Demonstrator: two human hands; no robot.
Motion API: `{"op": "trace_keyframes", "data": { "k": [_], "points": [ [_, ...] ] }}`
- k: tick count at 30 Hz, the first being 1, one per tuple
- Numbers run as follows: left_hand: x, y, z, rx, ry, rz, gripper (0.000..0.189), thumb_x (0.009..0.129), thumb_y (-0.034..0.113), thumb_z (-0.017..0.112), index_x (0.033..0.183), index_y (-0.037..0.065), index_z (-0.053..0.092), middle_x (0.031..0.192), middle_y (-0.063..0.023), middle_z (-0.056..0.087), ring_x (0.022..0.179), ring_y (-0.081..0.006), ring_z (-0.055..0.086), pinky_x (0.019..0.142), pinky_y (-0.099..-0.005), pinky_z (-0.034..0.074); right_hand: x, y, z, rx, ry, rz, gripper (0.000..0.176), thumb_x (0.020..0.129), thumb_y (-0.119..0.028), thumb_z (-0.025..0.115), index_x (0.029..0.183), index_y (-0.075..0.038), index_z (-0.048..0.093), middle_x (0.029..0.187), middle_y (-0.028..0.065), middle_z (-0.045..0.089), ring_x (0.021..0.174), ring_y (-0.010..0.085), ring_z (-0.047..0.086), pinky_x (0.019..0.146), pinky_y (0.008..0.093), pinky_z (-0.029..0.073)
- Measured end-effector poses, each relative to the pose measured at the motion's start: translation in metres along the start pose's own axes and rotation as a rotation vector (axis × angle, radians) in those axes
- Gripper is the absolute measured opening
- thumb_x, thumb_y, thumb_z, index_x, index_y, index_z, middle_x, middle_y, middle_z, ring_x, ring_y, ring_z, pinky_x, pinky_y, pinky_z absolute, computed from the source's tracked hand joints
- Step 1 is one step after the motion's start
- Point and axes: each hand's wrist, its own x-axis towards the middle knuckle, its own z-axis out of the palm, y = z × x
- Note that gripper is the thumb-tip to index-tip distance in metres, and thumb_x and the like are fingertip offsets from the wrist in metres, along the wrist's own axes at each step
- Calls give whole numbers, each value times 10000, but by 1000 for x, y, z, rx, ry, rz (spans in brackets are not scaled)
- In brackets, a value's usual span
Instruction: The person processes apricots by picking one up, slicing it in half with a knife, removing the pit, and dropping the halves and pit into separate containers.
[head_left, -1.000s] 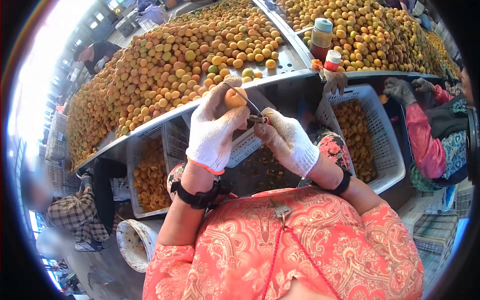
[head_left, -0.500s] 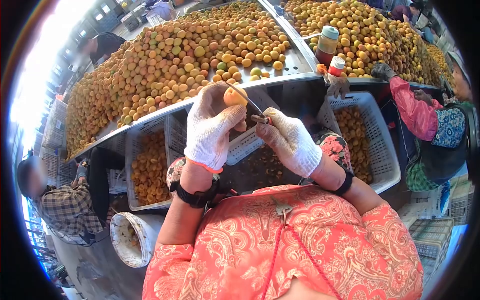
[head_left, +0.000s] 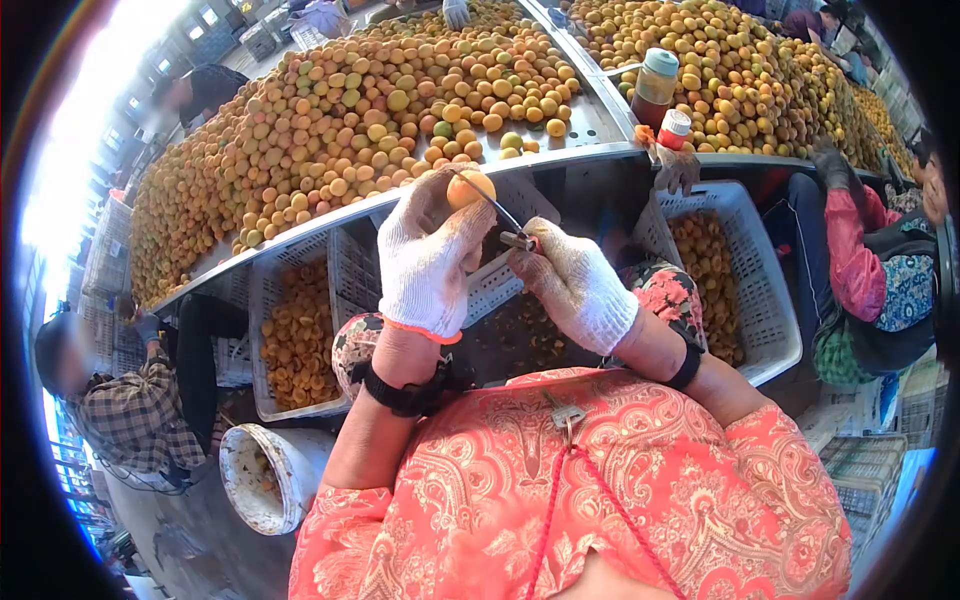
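In a stained white glove, my left hand [head_left: 428, 255] holds up an orange-yellow apricot [head_left: 470, 189] between thumb and fingers. My right hand [head_left: 575, 285], gloved too, grips the handle of a small knife [head_left: 507, 217]. The thin blade slants up to the left and lies across the front of the fruit. Both hands are raised over a dark area between the crates, just below the edge of the metal table [head_left: 590, 153]. How deep the blade sits in the fruit I cannot tell.
Piled apricots [head_left: 330, 130] cover the table; a bottle [head_left: 655, 88] and a red-capped jar [head_left: 674, 130] stand at its rim. Crates of halved fruit [head_left: 298, 345] [head_left: 705, 270] flank my knees. A white bucket [head_left: 268, 480] stands lower left. People sit left and right.
My left hand has tilted slightly, with the apricot turned under the blade. The person at right has drawn back an arm and leaned away. Another gloved hand has appeared at the pile's far side.
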Motion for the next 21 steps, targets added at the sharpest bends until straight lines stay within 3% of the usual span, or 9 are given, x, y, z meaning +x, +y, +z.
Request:
{"op": "trace_keyframes", "data": {
  "k": [2,7,9,10,12,13,15,16,21],
  "points": [
    [-2,2,9,-8,29,-2,394,848,21,691,1225,-24,586,995,-41,633,677,-43,519,538,-168,373,-1,-1,2,69,-22,46,198,992,-213,553,955,-37,470,688,179,556,644,381,610,568,407,459],
    [-2,-1,16,-33,62,37,379,861,5,684,1223,-29,576,1017,-43,626,650,-30,475,526,-158,336,-2,5,6,44,27,-2,203,989,-213,558,947,-38,465,684,189,565,652,391,613,571,420,460],
    [-2,0,16,-26,50,82,404,821,-39,682,1216,-35,595,1038,-65,639,889,-96,604,758,-211,491,-2,2,6,44,30,-5,205,988,-213,559,944,-38,463,676,191,564,653,390,614,571,423,461],
    [-2,0,15,-26,48,80,404,821,-39,682,1216,-35,595,1038,-65,639,889,-96,604,758,-211,491,-2,1,6,56,29,14,208,988,-217,558,939,-39,462,669,192,565,650,393,615,566,431,460],
    [1,-1,14,-56,27,62,388,837,-35,673,1216,-23,592,1005,-59,642,773,-68,590,626,-192,469,-1,3,8,66,34,36,211,989,-221,558,935,-40,462,662,192,566,647,397,616,561,438,459],
    [3,-3,12,-56,22,61,388,837,-35,673,1216,-23,592,1005,-59,642,773,-68,590,626,-192,469,-1,9,11,12,79,-12,203,982,-217,562,939,-40,471,666,194,577,655,401,623,561,448,467],
    [7,-10,10,-252,-88,6,371,879,2,660,1240,13,578,936,-47,642,599,-40,520,474,-179,379,2,13,14,-42,128,-60,196,976,-212,565,943,-40,479,669,197,588,662,406,630,562,457,475],
    [9,-15,18,-227,4,36,324,941,89,636,1254,47,561,876,-40,642,480,-31,429,394,-183,278,3,14,15,-103,166,-83,187,967,-207,569,953,-39,489,681,199,603,673,407,638,565,463,486],
    [15,-25,13,-251,-17,-62,297,989,216,603,1239,61,559,920,-78,659,522,-54,485,413,-193,341,8,18,16,-226,210,-56,180,947,-199,578,983,-36,511,699,201,633,699,406,656,583,474,514]
  ]
}}
